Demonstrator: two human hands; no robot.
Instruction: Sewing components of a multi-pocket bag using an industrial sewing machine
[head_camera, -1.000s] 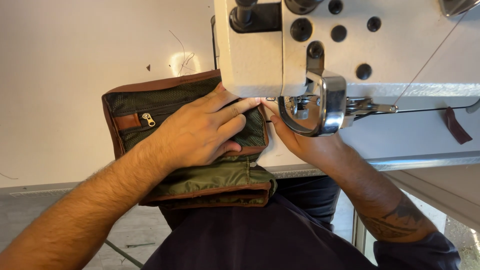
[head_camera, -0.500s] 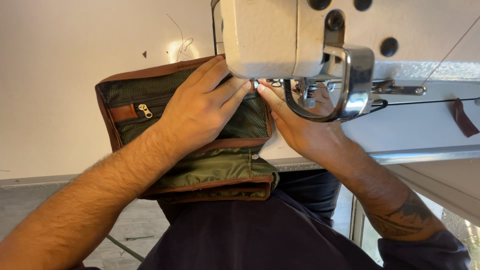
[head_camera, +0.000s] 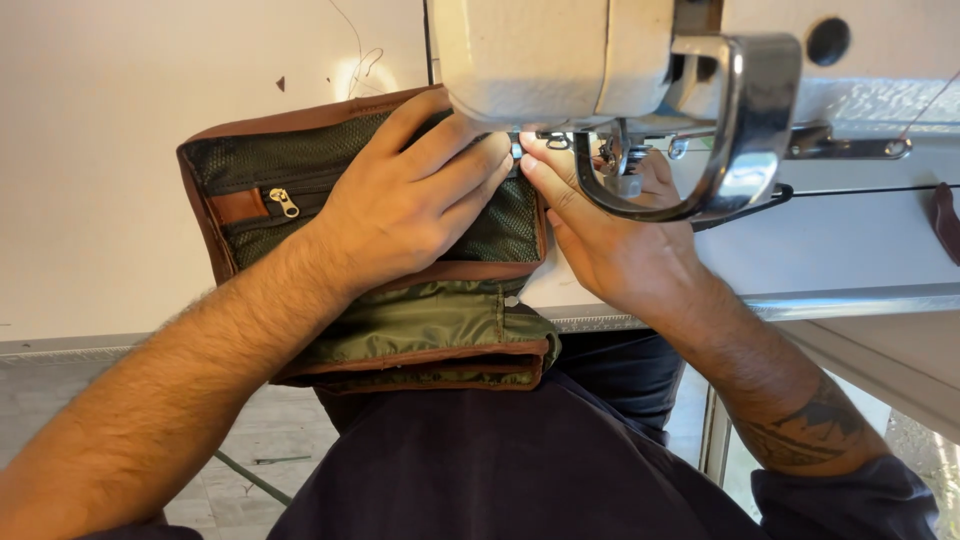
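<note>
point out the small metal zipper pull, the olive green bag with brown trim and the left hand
small metal zipper pull (head_camera: 285, 203), head view, on the pull tab
olive green bag with brown trim (head_camera: 440, 330), head view, on the folded lower flap
left hand (head_camera: 410, 205), head view, on the back of the hand

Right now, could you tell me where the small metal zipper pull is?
The zipper pull lies on the green bag's left part, beside a brown tab, just left of the left hand.

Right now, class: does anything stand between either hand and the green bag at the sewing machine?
Nothing visible does. The left hand lies flat on the green bag, and the right hand touches its edge under the sewing machine head.
</note>
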